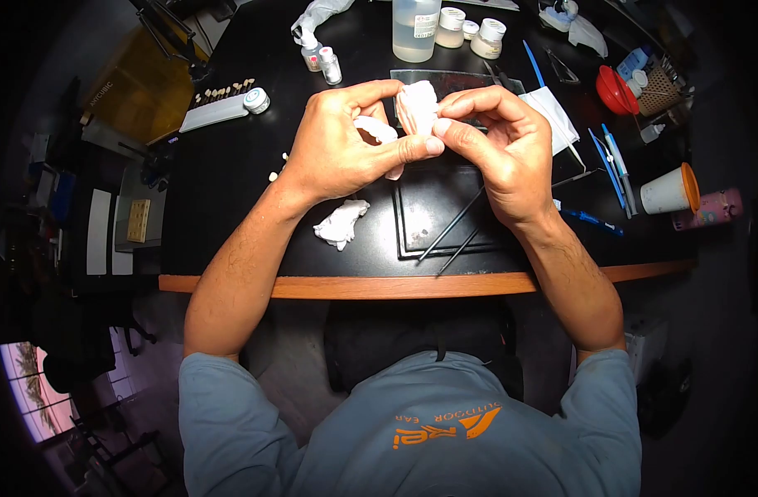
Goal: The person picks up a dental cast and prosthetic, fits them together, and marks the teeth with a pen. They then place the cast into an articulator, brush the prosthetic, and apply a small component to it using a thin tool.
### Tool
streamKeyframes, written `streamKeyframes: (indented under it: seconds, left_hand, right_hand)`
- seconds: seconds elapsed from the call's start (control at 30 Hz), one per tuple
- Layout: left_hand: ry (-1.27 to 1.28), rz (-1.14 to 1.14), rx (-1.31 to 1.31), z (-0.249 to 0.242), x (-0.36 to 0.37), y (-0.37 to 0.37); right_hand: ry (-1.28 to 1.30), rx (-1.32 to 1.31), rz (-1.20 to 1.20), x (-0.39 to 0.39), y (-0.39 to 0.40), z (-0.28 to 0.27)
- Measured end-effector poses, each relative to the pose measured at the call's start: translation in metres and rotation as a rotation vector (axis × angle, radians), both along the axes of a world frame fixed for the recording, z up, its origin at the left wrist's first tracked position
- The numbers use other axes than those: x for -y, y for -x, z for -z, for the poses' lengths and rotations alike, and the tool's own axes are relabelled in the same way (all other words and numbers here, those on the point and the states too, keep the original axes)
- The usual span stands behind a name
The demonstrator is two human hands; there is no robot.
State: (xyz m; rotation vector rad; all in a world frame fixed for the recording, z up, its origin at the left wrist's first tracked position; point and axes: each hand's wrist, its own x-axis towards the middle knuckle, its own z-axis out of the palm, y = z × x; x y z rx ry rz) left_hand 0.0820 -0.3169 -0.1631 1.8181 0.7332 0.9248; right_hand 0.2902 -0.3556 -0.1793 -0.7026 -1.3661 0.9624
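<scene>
Above the black table, my left hand (337,137) is closed around a white, ridged piece (418,108) with pinkish folds, its thumb across the lower side. More white material (375,129) shows between the thumb and fingers, and a pale bit pokes out below the thumb. My right hand (499,141) pinches at the right edge of the ridged piece, thumb and forefinger close together. I cannot tell whether the white parts are one piece. Below my left wrist lies a crumpled white tissue (342,224).
Two thin brushes (453,224) lean on a black tray (412,240) before me. A clear bottle (415,33) and several small jars (488,38) stand behind. To the left is a tooth shade strip (215,114). A white cup (668,191) and blue-handled tools (611,166) are at right.
</scene>
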Motion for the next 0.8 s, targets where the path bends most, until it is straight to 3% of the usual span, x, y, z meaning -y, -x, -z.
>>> streamKeyframes:
  seconds: [0.13, 0.8]
  left_hand:
    - [-0.049, -0.009, 0.104, 0.0067, -0.0039, 0.001]
    - [-0.057, 0.006, 0.072, 0.0042, 0.0016, 0.0001]
  right_hand:
    - [-0.061, 0.035, 0.012, 0.0053, 0.0023, -0.0046]
    - [-0.221, 0.234, 0.07, 0.0046, -0.0007, -0.0019]
